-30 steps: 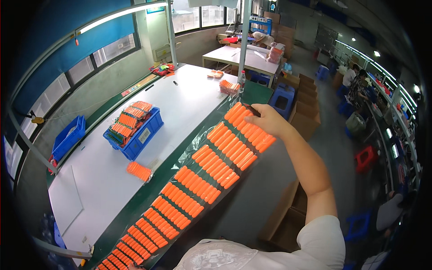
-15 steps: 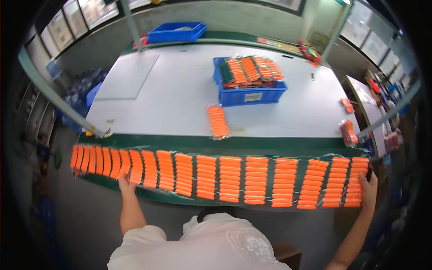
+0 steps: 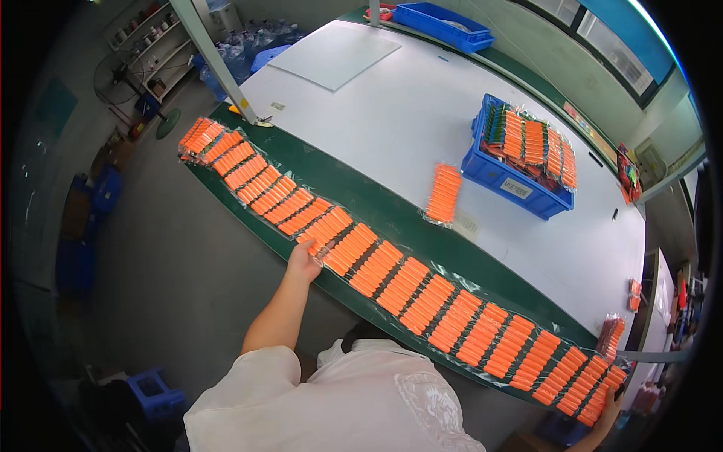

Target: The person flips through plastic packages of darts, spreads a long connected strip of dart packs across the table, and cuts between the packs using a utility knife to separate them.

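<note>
A long strip of clear plastic packs [image 3: 403, 288], each filled with a row of orange sticks, lies along the green front edge of the table. My left hand [image 3: 303, 262] is closed on the strip's near edge, left of its middle, with fingertips over one pack. At the right end, my right hand [image 3: 608, 410] grips the last pack, its fingers partly hidden. Packs at the far left end overlap in a small pile. Beyond the strip, a single pack of orange sticks [image 3: 443, 194] rests on the white tabletop.
A blue crate [image 3: 512, 184] heaped with similar packs stands on the white tabletop [image 3: 354, 135]. Some loose packs [image 3: 611, 336] lie by the right post. A blue tray [image 3: 444, 26] sits at the back. To the left are a metal post [image 3: 215, 60] and a standing fan [image 3: 124, 79].
The view has swung, so the table and strip now slant down to the right. Both hands stay on the strip. Its left end now looks more bunched.
</note>
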A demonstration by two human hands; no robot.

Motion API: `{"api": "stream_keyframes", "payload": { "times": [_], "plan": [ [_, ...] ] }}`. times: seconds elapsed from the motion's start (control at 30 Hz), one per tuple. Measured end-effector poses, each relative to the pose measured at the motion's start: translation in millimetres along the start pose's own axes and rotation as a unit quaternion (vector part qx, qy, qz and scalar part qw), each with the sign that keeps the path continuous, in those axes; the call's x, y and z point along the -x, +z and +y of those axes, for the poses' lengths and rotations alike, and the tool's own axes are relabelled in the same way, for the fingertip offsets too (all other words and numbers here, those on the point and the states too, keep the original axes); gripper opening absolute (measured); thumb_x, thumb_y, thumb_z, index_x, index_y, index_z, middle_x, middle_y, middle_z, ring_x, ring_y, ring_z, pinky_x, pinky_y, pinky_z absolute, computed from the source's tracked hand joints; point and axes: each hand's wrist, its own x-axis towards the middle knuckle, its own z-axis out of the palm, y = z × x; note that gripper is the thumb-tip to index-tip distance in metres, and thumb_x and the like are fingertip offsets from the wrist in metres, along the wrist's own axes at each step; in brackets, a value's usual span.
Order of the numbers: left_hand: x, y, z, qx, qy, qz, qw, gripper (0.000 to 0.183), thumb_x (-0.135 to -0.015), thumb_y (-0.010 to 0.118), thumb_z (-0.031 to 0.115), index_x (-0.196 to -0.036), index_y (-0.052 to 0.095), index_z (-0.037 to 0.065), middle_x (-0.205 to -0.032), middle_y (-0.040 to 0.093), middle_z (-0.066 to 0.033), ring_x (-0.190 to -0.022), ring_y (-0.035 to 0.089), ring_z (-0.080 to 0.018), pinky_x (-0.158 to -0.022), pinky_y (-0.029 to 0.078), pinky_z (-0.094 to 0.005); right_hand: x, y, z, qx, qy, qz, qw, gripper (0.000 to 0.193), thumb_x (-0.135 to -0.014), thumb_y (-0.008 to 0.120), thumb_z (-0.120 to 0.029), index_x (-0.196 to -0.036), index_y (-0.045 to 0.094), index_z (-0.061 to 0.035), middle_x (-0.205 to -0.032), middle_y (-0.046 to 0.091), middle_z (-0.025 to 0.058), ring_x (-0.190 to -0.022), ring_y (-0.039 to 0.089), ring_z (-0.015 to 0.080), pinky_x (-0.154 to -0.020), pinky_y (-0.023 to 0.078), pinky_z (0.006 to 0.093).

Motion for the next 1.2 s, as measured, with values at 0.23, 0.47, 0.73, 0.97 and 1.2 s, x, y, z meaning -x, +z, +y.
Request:
{"api": "stream_keyframes", "payload": {
  "times": [0.23, 0.47, 0.73, 0.97, 1.2],
  "plan": [
    [51, 22, -101, -0.046, -0.059, -0.003, 0.997, 0.030, -0.099, 0.045, 0.015, -0.128, 0.043, 0.005, -0.128, 0.053, -0.0162, -0.115, 0.057, -0.0363, -0.092, 0.050, -0.0469, -54, -103, 72, 0.041, 0.001, 0.000, 0.999, 0.027, -0.097, 0.057, -0.020, -0.117, 0.057, -0.0012, -0.102, 0.061, 0.0035, -0.091, 0.057, 0.0123, -0.079, 0.048, 0.0295],
    [102, 33, -195, -0.050, -0.049, 0.025, 0.997, 0.033, -0.099, 0.044, 0.014, -0.130, 0.039, 0.003, -0.126, 0.053, -0.0177, -0.111, 0.060, -0.0365, -0.086, 0.053, -0.0456, -68, -219, 156, 0.070, -0.026, 0.020, 0.997, 0.031, -0.097, 0.057, -0.020, -0.121, 0.056, 0.0005, -0.107, 0.061, 0.0035, -0.094, 0.056, 0.0125, -0.085, 0.044, 0.0274],
    [158, 33, -287, -0.103, -0.114, -0.014, 0.988, 0.034, -0.099, 0.045, 0.018, -0.130, 0.041, 0.005, -0.126, 0.055, -0.0193, -0.108, 0.062, -0.0341, -0.080, 0.054, -0.0413, -98, -358, 255, 0.090, -0.011, 0.041, 0.995, 0.036, -0.097, 0.057, -0.020, -0.126, 0.053, 0.0012, -0.114, 0.061, 0.0068, -0.097, 0.059, 0.0150, -0.085, 0.047, 0.0294],
    [165, 17, -325, -0.045, -0.182, -0.025, 0.982, 0.035, -0.099, 0.046, 0.016, -0.129, 0.043, -0.001, -0.125, 0.055, -0.0189, -0.108, 0.059, -0.0336, -0.096, 0.050, -0.0440, -73, -322, 248, 0.152, 0.002, 0.079, 0.985, 0.040, -0.096, 0.052, -0.011, -0.132, 0.047, 0.0053, -0.125, 0.056, 0.0113, -0.114, 0.055, 0.0202, -0.098, 0.044, 0.0324],
    [140, -4, -326, -0.104, -0.179, -0.020, 0.978, 0.037, -0.098, 0.049, 0.020, -0.129, 0.047, 0.001, -0.120, 0.058, -0.0175, -0.107, 0.061, -0.0319, -0.091, 0.053, -0.0426, -62, -282, 215, 0.233, 0.021, 0.141, 0.962, 0.034, -0.093, 0.059, -0.015, -0.122, 0.059, 0.0030, -0.104, 0.066, 0.0049, -0.092, 0.058, 0.0119, -0.083, 0.047, 0.0289]
  ]
}}
